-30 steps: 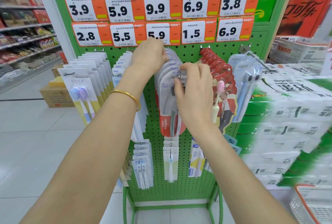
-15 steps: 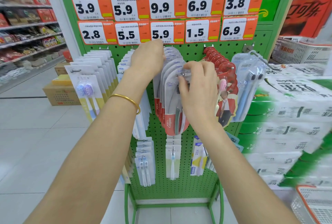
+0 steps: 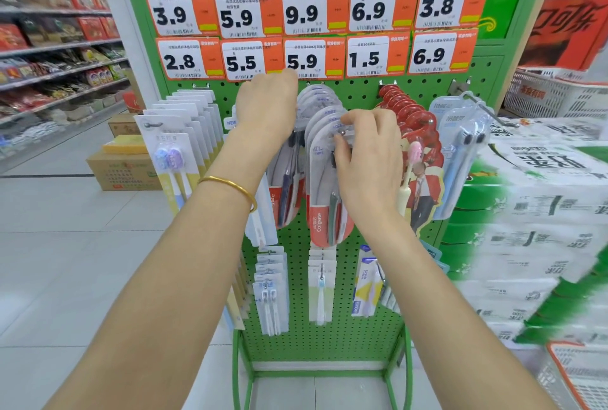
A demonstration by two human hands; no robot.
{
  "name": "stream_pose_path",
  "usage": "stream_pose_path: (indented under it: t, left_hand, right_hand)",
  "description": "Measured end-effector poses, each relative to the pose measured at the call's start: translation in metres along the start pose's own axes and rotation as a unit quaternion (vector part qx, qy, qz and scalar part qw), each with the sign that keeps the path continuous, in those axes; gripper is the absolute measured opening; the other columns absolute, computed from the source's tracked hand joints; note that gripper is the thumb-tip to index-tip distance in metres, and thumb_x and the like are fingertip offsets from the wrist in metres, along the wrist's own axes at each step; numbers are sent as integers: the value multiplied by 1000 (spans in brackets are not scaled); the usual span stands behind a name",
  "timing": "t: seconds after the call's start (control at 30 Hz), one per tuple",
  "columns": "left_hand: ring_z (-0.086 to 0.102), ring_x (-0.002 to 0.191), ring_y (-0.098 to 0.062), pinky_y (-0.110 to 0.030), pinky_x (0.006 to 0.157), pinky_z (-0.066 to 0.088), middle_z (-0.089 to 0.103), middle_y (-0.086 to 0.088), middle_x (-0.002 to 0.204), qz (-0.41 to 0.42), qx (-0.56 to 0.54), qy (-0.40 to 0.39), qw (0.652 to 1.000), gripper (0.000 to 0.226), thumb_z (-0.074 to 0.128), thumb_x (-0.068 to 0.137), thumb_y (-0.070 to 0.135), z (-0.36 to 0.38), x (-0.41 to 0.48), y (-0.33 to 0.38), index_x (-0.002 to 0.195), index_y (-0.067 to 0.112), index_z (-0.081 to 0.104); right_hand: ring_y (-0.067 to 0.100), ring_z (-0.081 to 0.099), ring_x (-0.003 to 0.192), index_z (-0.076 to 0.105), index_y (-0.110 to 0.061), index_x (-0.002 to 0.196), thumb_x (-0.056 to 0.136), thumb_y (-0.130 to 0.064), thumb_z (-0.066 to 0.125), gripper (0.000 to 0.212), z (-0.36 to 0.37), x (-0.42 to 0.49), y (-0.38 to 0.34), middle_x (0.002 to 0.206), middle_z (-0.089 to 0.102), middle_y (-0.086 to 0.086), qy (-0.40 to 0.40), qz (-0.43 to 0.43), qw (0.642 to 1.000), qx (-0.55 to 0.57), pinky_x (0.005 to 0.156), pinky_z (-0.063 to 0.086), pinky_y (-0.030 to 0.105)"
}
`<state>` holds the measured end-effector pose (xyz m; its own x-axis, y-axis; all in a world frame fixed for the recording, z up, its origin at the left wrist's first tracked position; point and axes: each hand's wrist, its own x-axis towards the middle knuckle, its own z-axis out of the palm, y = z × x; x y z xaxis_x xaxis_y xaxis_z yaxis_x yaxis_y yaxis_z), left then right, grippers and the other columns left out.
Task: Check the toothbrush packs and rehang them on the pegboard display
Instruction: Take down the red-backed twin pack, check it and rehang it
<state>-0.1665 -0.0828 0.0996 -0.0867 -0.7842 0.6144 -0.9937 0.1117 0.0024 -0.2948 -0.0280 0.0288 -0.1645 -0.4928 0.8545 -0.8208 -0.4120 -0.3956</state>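
My right hand [image 3: 368, 159] pinches the top of the front Colgate pack [image 3: 324, 212], which hangs with its long axis vertical on the pegboard [image 3: 329, 327]. Apart from it, up-left, my left hand [image 3: 266, 107] reaches among the rear packs [image 3: 316, 97]; I cannot tell its grip. The right is nearer the hang hole, I judge.

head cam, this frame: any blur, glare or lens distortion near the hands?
Head view: even, soft lighting, no hard shadows; left hand, right hand and red-and-clear Colgate toothbrush packs are sharp; white-and-green stacked cartons at right are smeared; green perforated pegboard bows from wide-angle distortion.
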Motion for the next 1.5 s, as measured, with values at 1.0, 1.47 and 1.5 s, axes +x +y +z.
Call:
stream_pose_path:
  t: [1.0,1.47,1.5]
  left_hand:
    - [53,87,-34,-35,73,21,62,-14,78,-25,25,111,993,19,59,79,2,-24,-92,17,83,13,43]
    - [54,71,-3,-28,70,47,56,14,81,-217,-379,20,899,11,58,92,16,20,-224,3,96,24,52]
    - [53,69,1,-24,69,46,56,15,82,-233,-415,10,879,14,58,92,14,26,-228,2,94,26,51]
  right_hand:
    - [33,53,89,61,-5,103,78,1,60,26,-15,-52,-9,100,58,14,13,-4,1000,22,73,35,33]
    - [14,52,108,51,-11,127,99,-27,44,33,-14,-165,23,117,56,-2,-358,217,886,201,88,38,26]
    - [9,51,105,53,-14,124,100,-27,42,30,-15,-169,24,112,56,-8,-383,246,861,228,83,36,20]
